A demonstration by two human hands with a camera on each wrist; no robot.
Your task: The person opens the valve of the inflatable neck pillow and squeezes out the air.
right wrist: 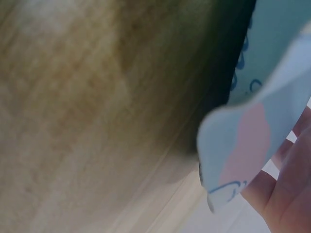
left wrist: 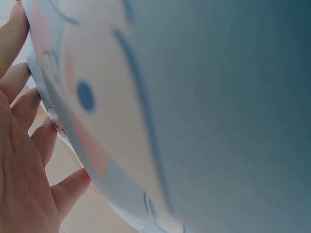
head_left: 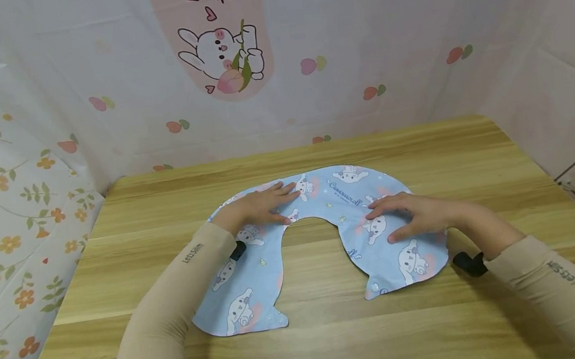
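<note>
A light-blue U-shaped fabric piece (head_left: 327,194), which looks like a neck pillow cover, lies with its two ends toward the person. It is printed with white long-eared cartoon characters, pink patches and lettering. My left hand (head_left: 259,206) rests on its upper left curve, fingers spread. On the right arm of the U, my right hand (head_left: 422,213) touches the cloth with fingers and thumb apart. The left wrist view shows the left hand (left wrist: 24,170) with straight fingertips against the print. In the right wrist view, a lifted edge of the fabric (right wrist: 252,145) partly hides the right hand (right wrist: 291,194).
The fabric lies on a wood-grain table (head_left: 331,344). Behind the table hangs a pale curtain (head_left: 356,32) with a rabbit and fruit print. A flowered cloth (head_left: 8,220) hangs at the left. Black wrist cameras (head_left: 470,264) sit below the hands.
</note>
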